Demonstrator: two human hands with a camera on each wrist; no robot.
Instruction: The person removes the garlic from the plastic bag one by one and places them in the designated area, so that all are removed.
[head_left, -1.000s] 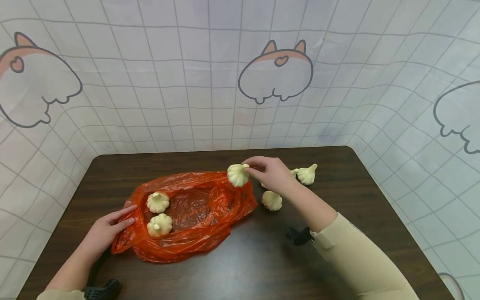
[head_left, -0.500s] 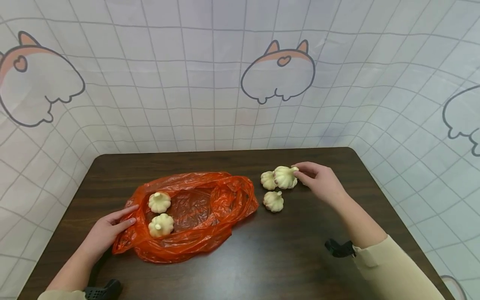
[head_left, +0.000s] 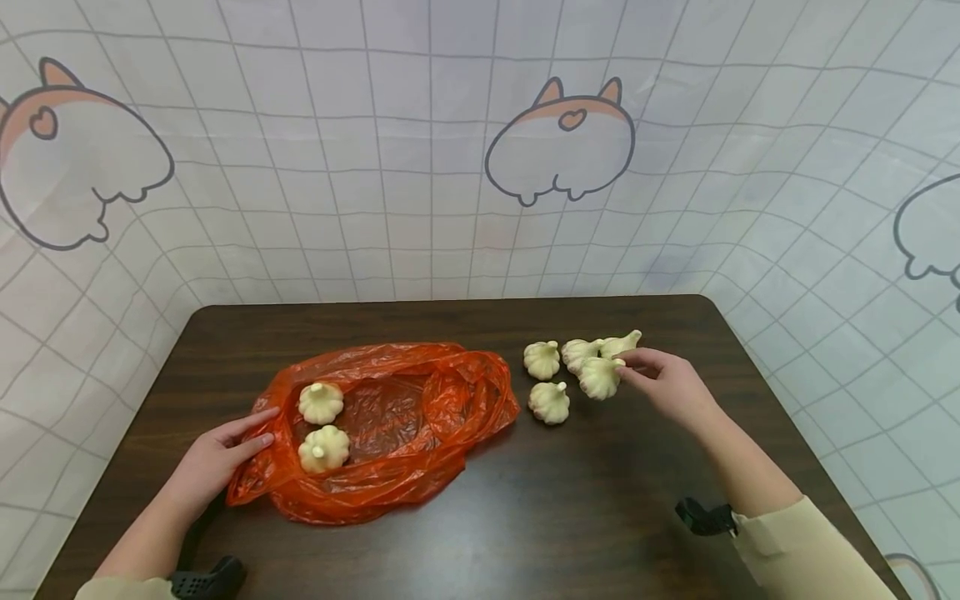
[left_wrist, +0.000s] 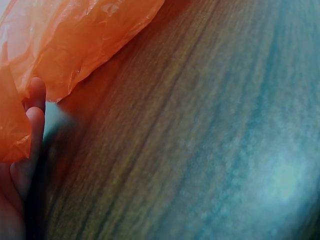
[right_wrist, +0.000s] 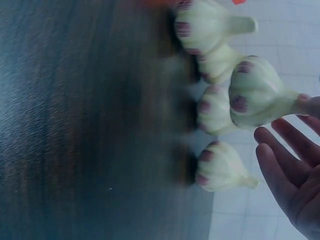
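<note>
In the head view my right hand pinches a garlic bulb by its stem, low over the right side of the table. The right wrist view shows that garlic bulb between thumb and fingertip, the other fingers spread loosely. More garlic bulbs lie just beside it, one and another right behind. At left, my left hand holds the edge of a red plastic bag, thumb and index finger over it. Up close, the left fingers show below the bag's fold.
Inside the bag's wide mouth sit two garlic bulbs, an upper one and a lower one. Between bag and right hand lie two more, a rear bulb and a nearer bulb. A tiled-pattern curtain surrounds the dark wooden table.
My right hand has carried its garlic bulb from above the bag's right edge rightward, then down and nearer among the other bulbs. The left hand and the bag stay in place.
</note>
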